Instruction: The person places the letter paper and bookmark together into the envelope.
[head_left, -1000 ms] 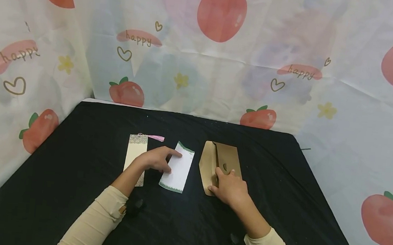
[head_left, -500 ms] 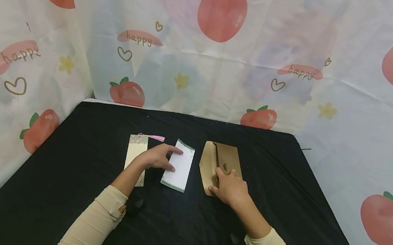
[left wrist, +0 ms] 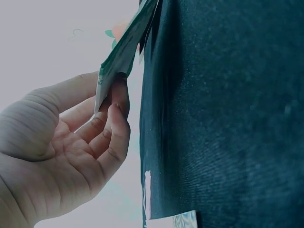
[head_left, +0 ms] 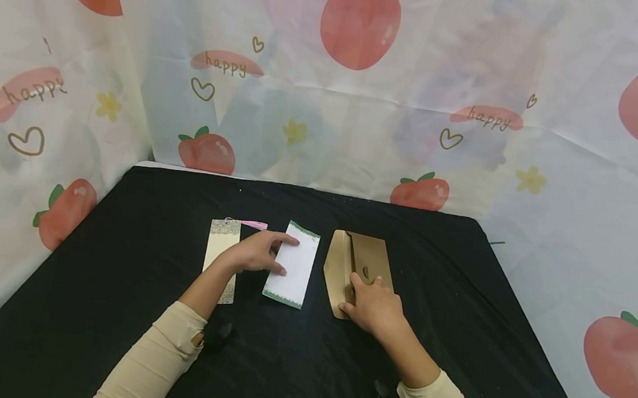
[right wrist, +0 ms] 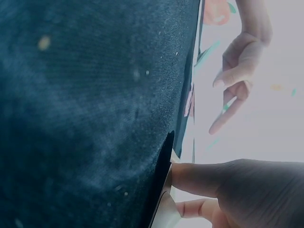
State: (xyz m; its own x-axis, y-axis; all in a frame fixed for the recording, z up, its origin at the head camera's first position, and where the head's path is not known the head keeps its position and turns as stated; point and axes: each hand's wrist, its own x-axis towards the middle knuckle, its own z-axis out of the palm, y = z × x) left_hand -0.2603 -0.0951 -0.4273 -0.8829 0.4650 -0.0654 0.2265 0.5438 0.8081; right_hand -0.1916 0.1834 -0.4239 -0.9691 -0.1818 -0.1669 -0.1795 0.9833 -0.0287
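A white card (head_left: 297, 267) with green leafy borders is held by my left hand (head_left: 259, 251). The left wrist view shows the card (left wrist: 126, 45) tilted above the cloth, the thumb on one face and curled fingers (left wrist: 118, 126) behind it. My right hand (head_left: 375, 304) holds a gold envelope (head_left: 368, 248) at its near end, thumb on the flap side and index finger at the opening. The envelope lies with its pointed flap spread out to the left. In the right wrist view the thumb (right wrist: 199, 178) meets the envelope's edge.
A cream bookmark (head_left: 225, 238) with a patterned border lies left of the card, partly under my left wrist; its pink tassel (head_left: 254, 225) points right. Black cloth (head_left: 290, 376) covers the table. Fruit-printed white curtains (head_left: 348, 131) stand behind and at both sides.
My left hand has moved the white card slightly away from me and to the right, lifting it a little. The right hand and envelope have stayed in place.
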